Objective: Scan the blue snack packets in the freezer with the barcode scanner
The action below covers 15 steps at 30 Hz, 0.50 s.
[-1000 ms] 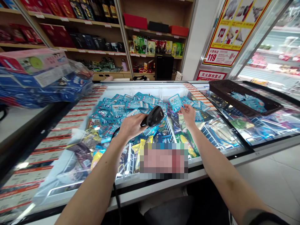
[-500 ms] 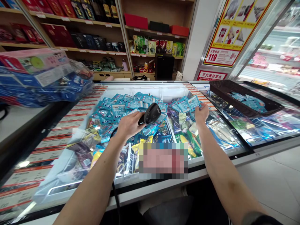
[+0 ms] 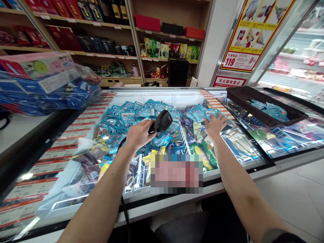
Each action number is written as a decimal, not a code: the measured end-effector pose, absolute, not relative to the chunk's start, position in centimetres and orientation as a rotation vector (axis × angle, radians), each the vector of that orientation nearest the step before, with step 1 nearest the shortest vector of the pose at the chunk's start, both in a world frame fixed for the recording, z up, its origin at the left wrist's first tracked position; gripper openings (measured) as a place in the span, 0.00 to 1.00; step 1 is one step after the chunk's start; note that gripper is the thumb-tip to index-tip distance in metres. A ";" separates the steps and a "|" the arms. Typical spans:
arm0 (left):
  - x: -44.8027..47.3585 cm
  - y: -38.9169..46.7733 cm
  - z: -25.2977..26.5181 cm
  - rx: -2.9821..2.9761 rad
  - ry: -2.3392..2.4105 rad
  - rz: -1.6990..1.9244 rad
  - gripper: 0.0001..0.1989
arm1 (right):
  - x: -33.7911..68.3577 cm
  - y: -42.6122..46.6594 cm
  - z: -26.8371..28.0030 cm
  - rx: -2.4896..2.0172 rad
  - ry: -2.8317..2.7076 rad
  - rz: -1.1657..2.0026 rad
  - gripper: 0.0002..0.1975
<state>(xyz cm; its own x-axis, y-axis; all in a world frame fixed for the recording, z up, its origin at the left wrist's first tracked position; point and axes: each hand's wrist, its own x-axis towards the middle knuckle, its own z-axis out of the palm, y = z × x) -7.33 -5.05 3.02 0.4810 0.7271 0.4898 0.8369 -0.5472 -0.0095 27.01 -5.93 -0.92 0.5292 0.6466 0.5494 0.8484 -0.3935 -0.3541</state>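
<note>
Closest to me, the white front edge of a glass-topped case (image 3: 144,211) ran across, with a black cord (image 3: 125,207) hanging over it at the left of the middle. Beneath the glass I could make out yellow packs (image 3: 147,159) and, further right, green packs (image 3: 206,155). Above them the person's left hand (image 3: 138,135) had its fingers closed round the handle of a black scanner (image 3: 162,122), whose head leaned to the right. The right hand (image 3: 215,124) was spread, palm down, fingers apart, at the near edge of a smaller group of blue packets (image 3: 197,113); it seemed to grip nothing, though I couldn't tell whether a fingertip touched the packet under it. Left of that, well within the left hand's reach, lay a broad heap of blue packets (image 3: 121,118), apparently on the glass. To my eye the step in hand was setting a packet down or straightening it on the right-hand group, the scanner kept at the ready; a next move would call for lifting the right hand clear, pinching a single packet by its edge and turning its barcode towards the scanner. Over on the right, a brown basket (image 3: 298,118) held a few more of the same packets (image 3: 273,110). Plastic-wrapped boxes (image 3: 50,87) stood at the left, and stocked shelves (image 3: 101,24) backed it all.
</note>
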 end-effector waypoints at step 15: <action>-7.3 -5.1 3.3 -2.456 -1.381 -0.638 0.19 | 20.8 -5.5 -1.1 -1.635 -2.001 -0.016 0.26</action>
